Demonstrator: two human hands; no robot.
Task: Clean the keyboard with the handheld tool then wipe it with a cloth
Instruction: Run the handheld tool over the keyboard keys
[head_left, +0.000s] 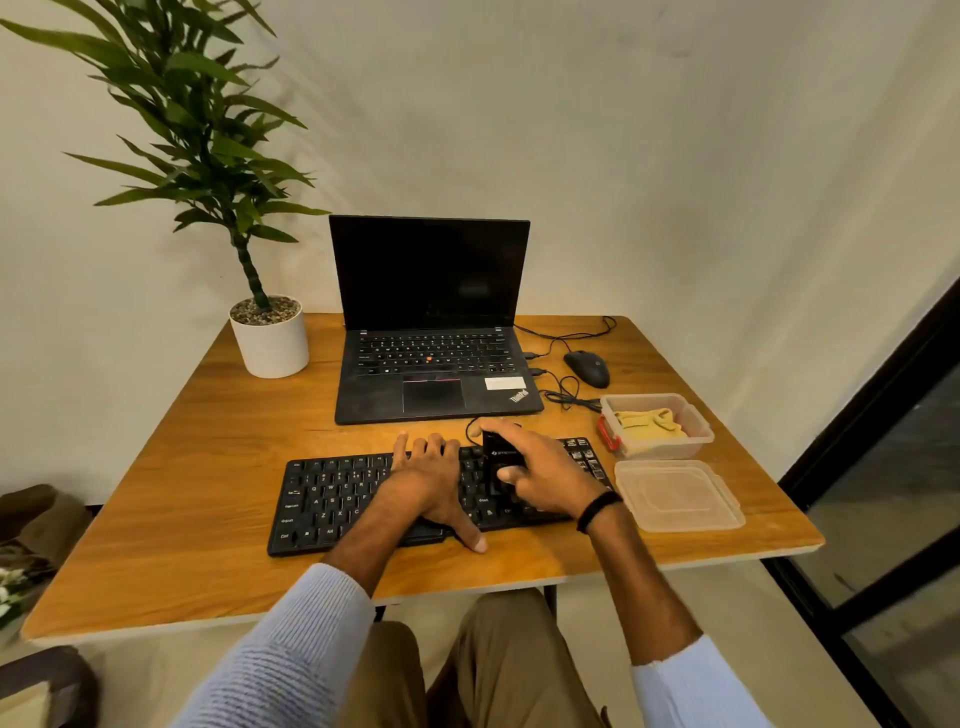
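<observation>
- Black keyboard (332, 499) lies flat on the wooden desk (182, 467), close to the near edge and roughly centred between the left and right edges.
- Left hand (428, 478) rests palm-down on the middle of the keyboard. Its fingers are straight and slightly spread, with the tips reaching the far key rows. The thumb lies out along the near edge of the keyboard. This hand holds nothing.
- Right hand (545, 473) grips the black handheld tool (501, 452). The fingers curl over the tool's top and the thumb presses on its near face. The tool stands on the right half of the keyboard, just beside the left hand.
- A black band (597, 512) sits on the right wrist.
- Yellow cloth (647, 423) lies bunched inside 1 clear plastic container (665, 449) near the right edge of the desk.
- The container's lid (680, 496) lies flat on the near side of the container, just right of the keyboard.
- 1 open laptop (431, 364) with a dark screen stands at the far edge, behind the keyboard.
</observation>
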